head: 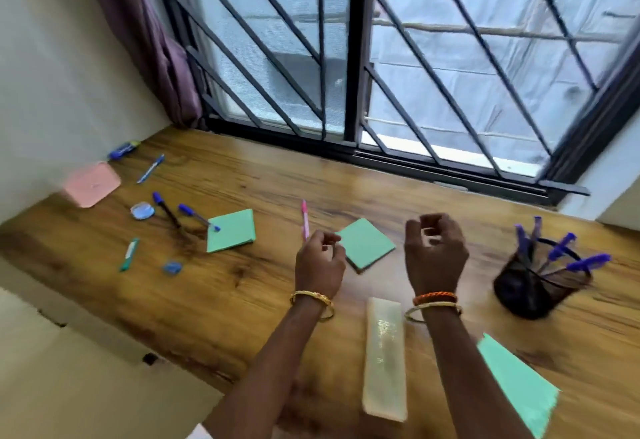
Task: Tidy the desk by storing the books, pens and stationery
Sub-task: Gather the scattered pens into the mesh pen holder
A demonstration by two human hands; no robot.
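- Pink pen (304, 219): lies on the wooden desk (346, 182), its near end just beside the left hand (318, 262); probably the next item to be collected.
- Left hand: raised above the desk, fingers loosely curled, holding nothing that can be seen; whether a fingertip touches the pink pen cannot be told.
- Right hand (434, 251): raised, fingers loosely curled toward the thumb, nothing visible between them.
- Pen holder (536, 283): dark mesh cup at the right, already holding several blue-capped pens (561, 248); judged the store for the loose pens.
- Step in hand (judgement): pen collection is partly done; both hands are between items.
- Next move (judgement): pinch the pink pen along its barrel, carry it across past the right hand and drop it upright in the pen holder.
- Green note pads: one (365, 243) between the hands, one (231, 231) to the left, a third (516, 383) at the near right edge.
- Pale case (384, 359): long, lying flat between the forearms.
- Loose items at far left: three blue-capped pens (151, 168) (166, 208) (199, 217), a teal pen-like item (129, 254), a small blue sharpener-like item (172, 267), a round blue disc (142, 211), a pink pad (92, 184) and a blue packet (123, 150).
- Writing and brands: none legible; motion blur obscures the packet's print.
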